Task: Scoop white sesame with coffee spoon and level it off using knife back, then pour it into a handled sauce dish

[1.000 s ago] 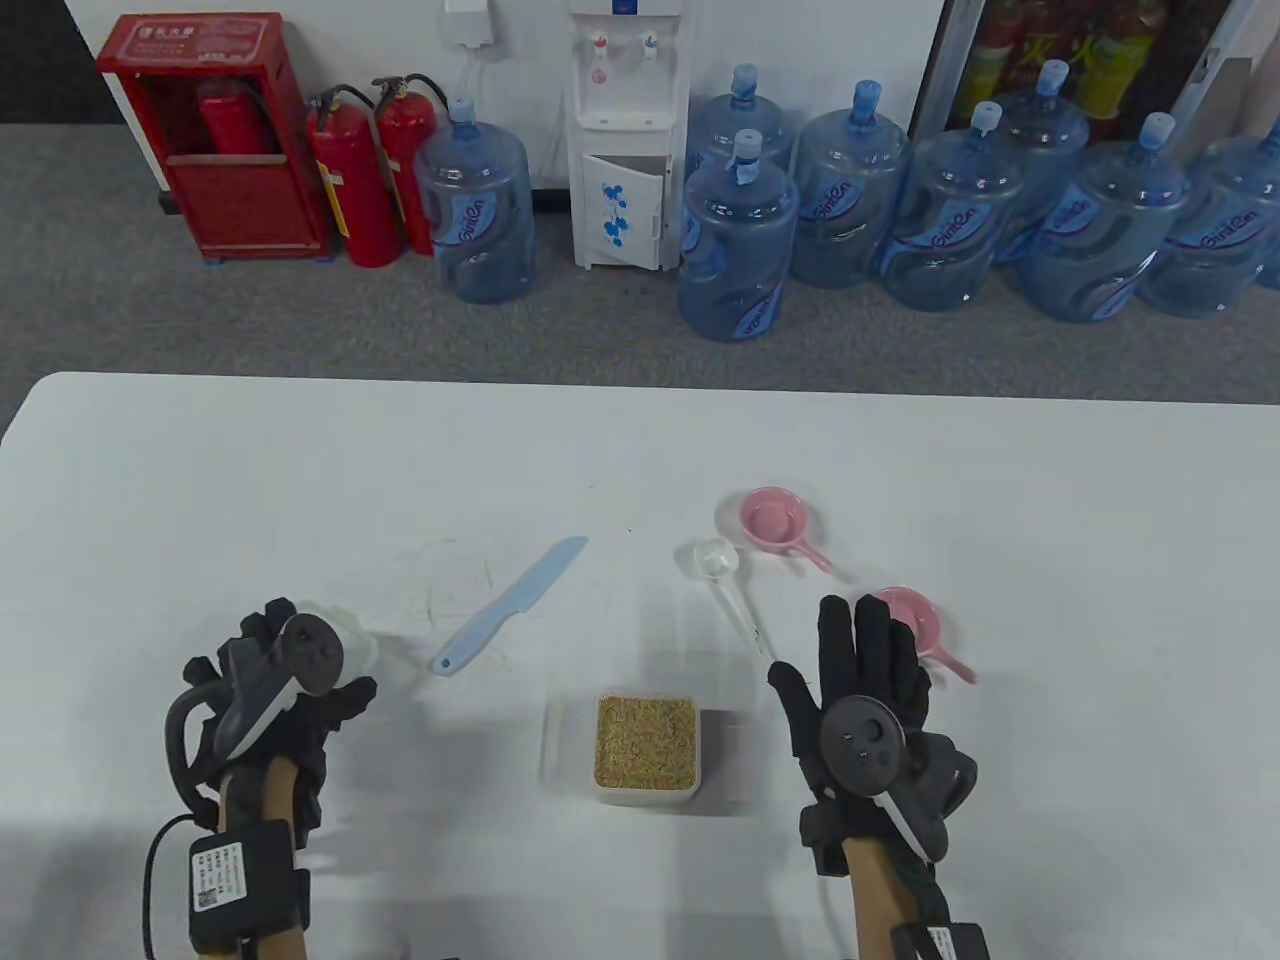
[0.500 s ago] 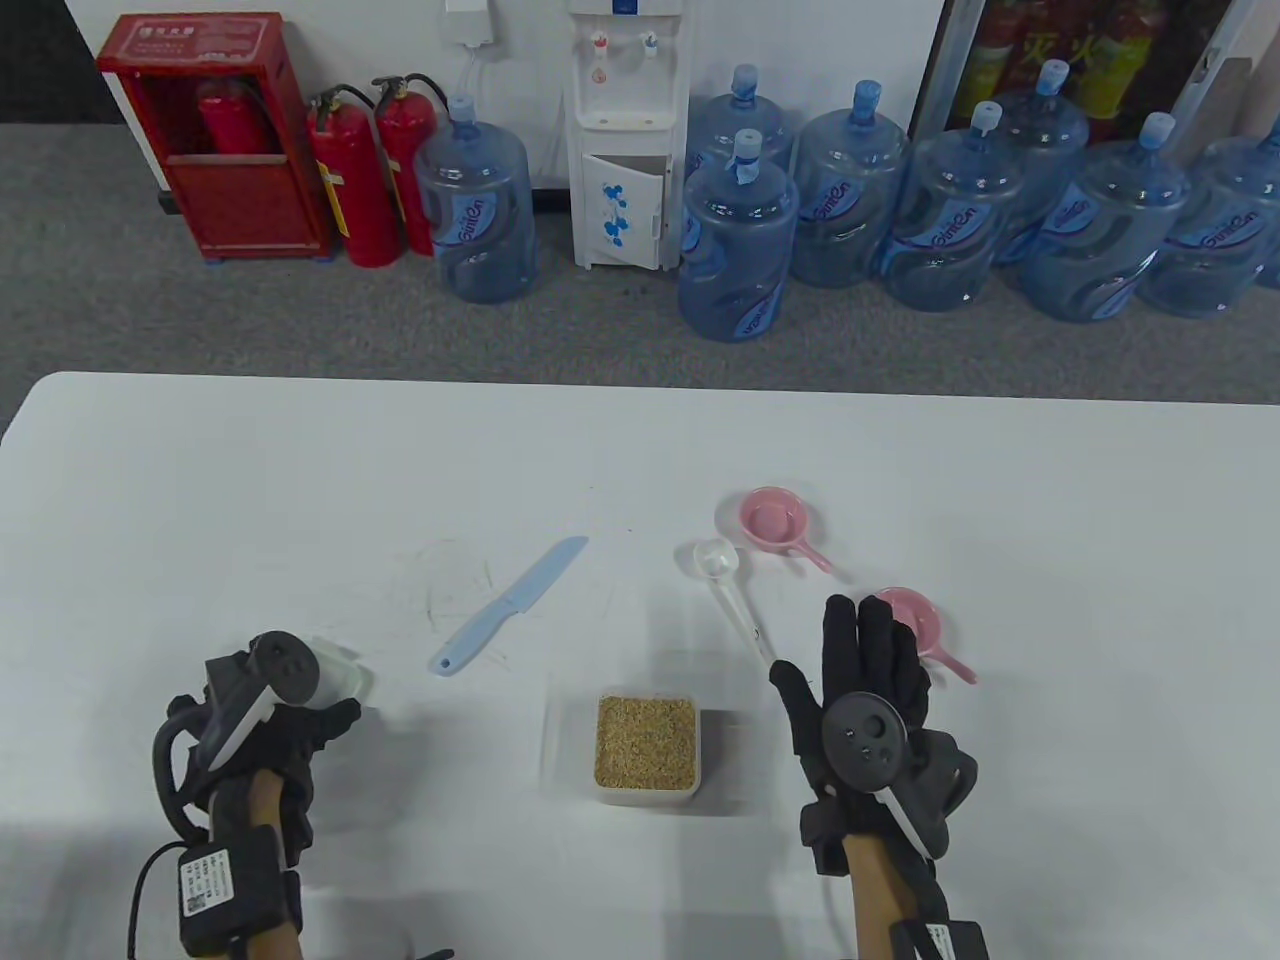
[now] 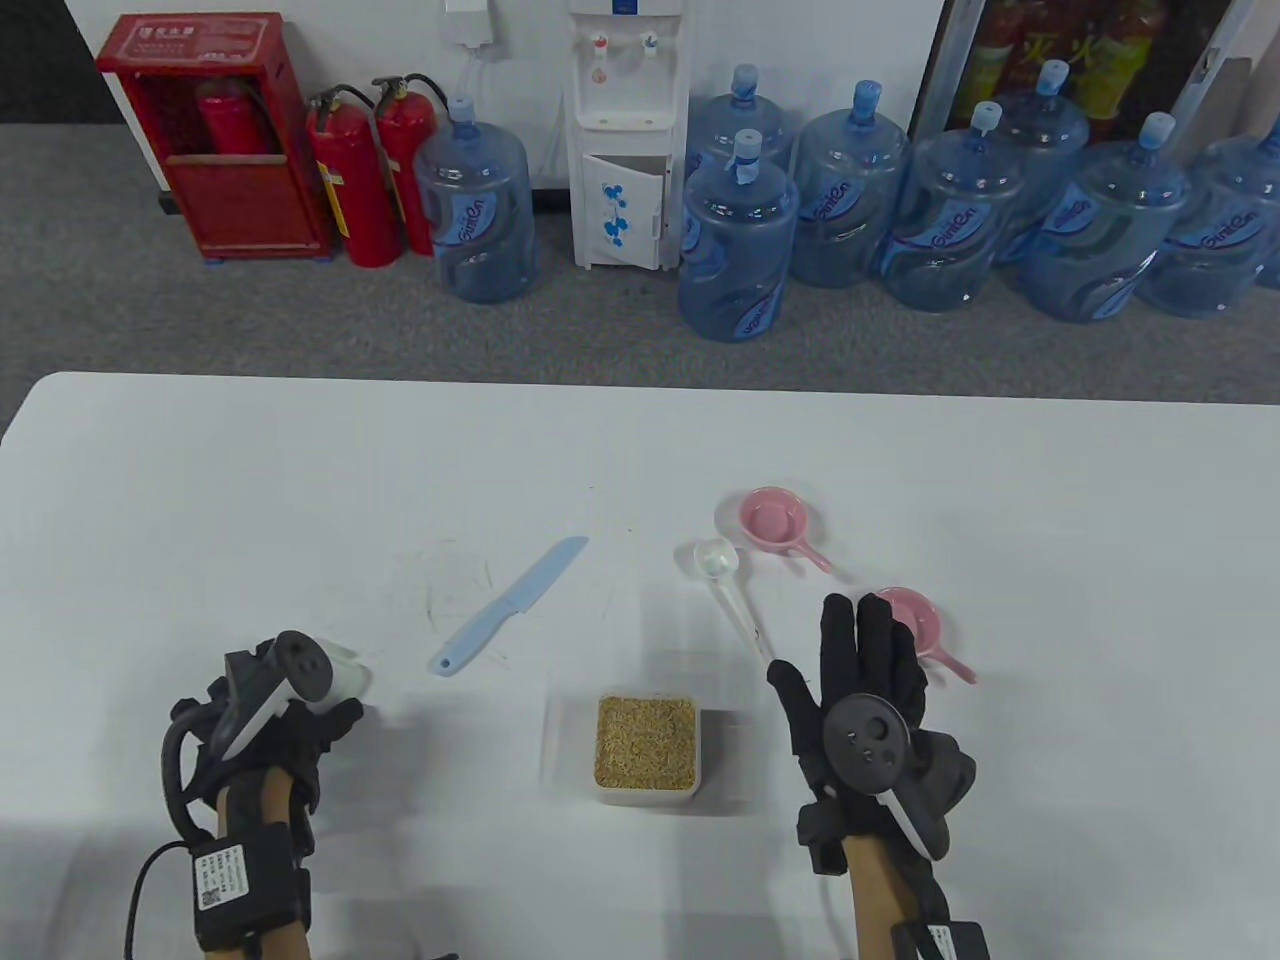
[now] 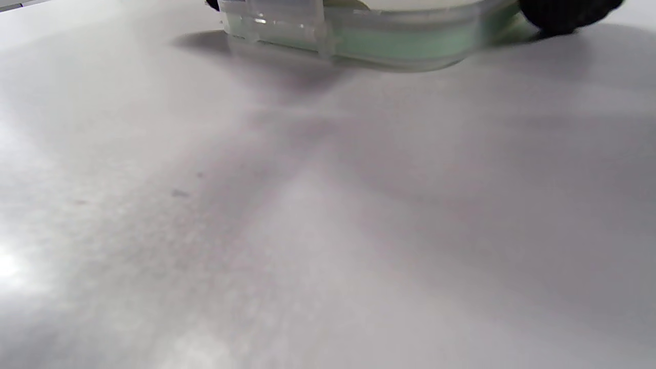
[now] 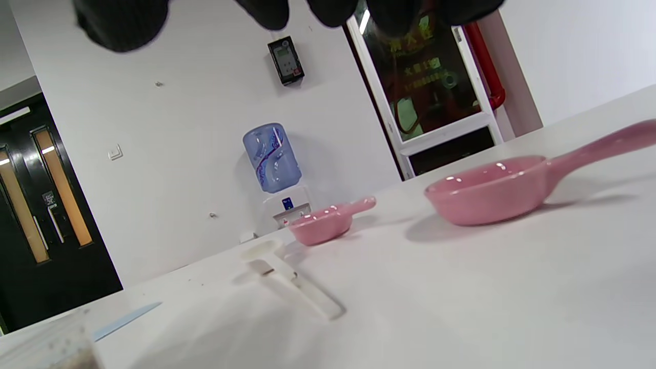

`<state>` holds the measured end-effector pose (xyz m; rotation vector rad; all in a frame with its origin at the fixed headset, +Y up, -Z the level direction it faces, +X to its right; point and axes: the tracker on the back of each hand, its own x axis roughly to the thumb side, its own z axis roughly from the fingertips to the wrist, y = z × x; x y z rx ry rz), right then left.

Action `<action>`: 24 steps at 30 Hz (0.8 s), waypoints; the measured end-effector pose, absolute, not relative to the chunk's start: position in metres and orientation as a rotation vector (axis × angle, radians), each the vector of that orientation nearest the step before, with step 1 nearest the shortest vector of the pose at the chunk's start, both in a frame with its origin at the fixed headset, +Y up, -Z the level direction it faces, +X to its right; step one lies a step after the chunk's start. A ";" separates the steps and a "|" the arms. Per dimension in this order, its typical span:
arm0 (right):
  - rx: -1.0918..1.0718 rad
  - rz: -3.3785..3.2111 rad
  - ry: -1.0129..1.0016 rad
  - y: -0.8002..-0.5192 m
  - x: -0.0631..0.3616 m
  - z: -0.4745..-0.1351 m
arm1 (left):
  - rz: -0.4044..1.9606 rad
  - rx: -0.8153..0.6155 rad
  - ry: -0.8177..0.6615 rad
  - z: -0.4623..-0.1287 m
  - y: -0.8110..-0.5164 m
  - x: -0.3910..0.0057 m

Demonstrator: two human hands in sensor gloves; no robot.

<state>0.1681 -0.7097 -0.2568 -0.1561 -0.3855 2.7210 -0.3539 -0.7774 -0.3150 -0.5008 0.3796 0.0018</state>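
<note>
On the white desk, a clear square container of sesame sits at lower centre of the table view, open at the top. Above and to its left lies a pale blue knife, laid diagonally with its handle toward the lower left. Above and to the right of the container lies the white coffee spoon, bowl at the upper end and handle running down to the right. A pink handled sauce dish stands just beside the spoon's bowl, at its upper right; a second pink dish sits lower and further right, partly hidden behind the right hand.

The right hand lies at the lower right of the table view, palm down, its fingers straight and spread a little, holding nothing; the fingertips point up the frame near the end of the spoon handle. In the right wrist view the dark fingertips hang from the top edge, with both pink dishes and the spoon on the desk beyond.

The left hand is at the lower left, its fingers curled round a translucent container lid. The left wrist view shows this lid with a pale green seal at the top edge, low over the desk; whether it touches the surface I cannot tell.
</note>
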 end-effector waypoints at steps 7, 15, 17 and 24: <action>-0.156 2.725 -0.347 -0.711 0.169 -0.259 | -0.015 -0.540 0.361 -0.314 -0.775 -0.353; -0.143 2.739 -0.313 -0.714 0.167 -0.260 | -0.080 -0.381 0.257 -0.307 -0.725 -0.327; -0.136 2.734 -0.305 -0.714 0.166 -0.260 | -0.103 -0.316 0.219 -0.304 -0.707 -0.313; -0.108 2.745 -0.273 -0.716 0.160 -0.259 | -0.025 -0.062 0.083 -0.287 -0.663 -0.248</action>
